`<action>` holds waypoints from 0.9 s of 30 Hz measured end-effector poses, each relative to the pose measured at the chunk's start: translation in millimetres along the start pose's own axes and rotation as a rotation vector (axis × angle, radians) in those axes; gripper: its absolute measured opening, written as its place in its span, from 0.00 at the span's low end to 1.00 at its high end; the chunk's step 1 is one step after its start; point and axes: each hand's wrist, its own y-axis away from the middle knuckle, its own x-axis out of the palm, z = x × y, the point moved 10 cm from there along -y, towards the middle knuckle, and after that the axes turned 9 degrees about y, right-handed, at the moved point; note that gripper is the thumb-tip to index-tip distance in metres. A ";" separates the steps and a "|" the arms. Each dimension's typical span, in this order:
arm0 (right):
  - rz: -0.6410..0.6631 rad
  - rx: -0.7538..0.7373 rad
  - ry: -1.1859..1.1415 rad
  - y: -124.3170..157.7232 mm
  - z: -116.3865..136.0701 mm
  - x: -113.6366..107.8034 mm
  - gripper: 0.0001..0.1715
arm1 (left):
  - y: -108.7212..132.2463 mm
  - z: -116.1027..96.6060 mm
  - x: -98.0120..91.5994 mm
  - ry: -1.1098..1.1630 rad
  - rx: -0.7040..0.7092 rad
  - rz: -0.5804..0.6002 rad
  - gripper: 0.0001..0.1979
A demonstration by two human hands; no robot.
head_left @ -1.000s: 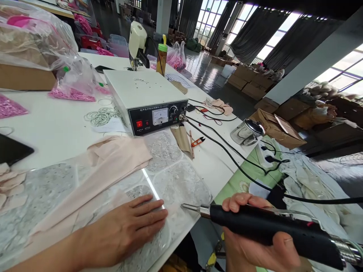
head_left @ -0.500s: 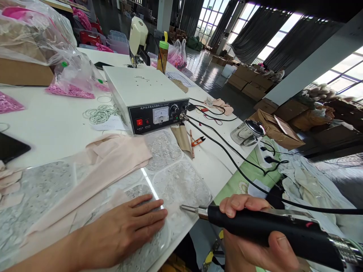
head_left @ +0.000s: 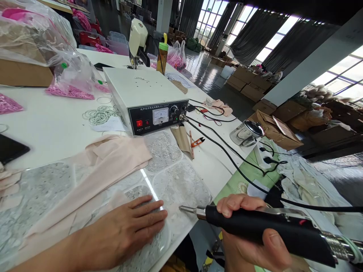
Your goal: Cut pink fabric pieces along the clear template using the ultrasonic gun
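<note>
My left hand lies flat, fingers stretched out, on a stone-patterned mat and partly over thin pale fabric. My right hand is wrapped round a black handheld tool at the lower right. The tool's metal tip points left, over the mat's right part, a short way from my left fingertips; whether it touches the mat I cannot tell. A folded beige cloth stretches across the mat. Behind it stands a white control box with a dial and a red switch.
Orange snips and a brown strip lie right of the box. Black cables run from the box towards the right. A glass jug stands near the table's right edge. Bags of pink pieces and pale elastic loops are at the left.
My right hand and the black tool have shifted slightly left. My left hand stays in place on the mat.
</note>
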 end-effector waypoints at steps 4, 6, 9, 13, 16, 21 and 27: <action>0.044 -0.014 -0.002 -0.9 2.4 4.2 0.15 | -0.3 -0.9 -1.6 -0.034 0.011 -0.003 0.25; 0.056 -0.006 -0.019 -2.0 1.8 5.4 0.15 | -0.3 -1.3 0.0 -0.057 0.017 0.013 0.24; 0.050 -0.007 -0.035 -4.5 2.0 5.7 0.14 | -0.3 -2.1 2.4 -0.081 0.028 0.029 0.23; 0.034 -0.027 -0.032 -8.7 5.9 7.1 0.15 | -0.2 -2.4 4.7 -0.109 0.031 0.048 0.22; 0.041 -0.032 -0.072 -9.5 7.7 10.4 0.15 | 0.0 -1.7 3.4 -0.094 0.019 0.033 0.21; 0.061 0.022 -0.138 -6.5 3.6 18.1 0.14 | 1.4 -0.5 5.8 -0.056 -0.004 0.036 0.23; 0.056 0.053 -0.250 -7.4 2.9 22.8 0.14 | 1.6 -0.9 2.5 -0.022 -0.007 0.009 0.24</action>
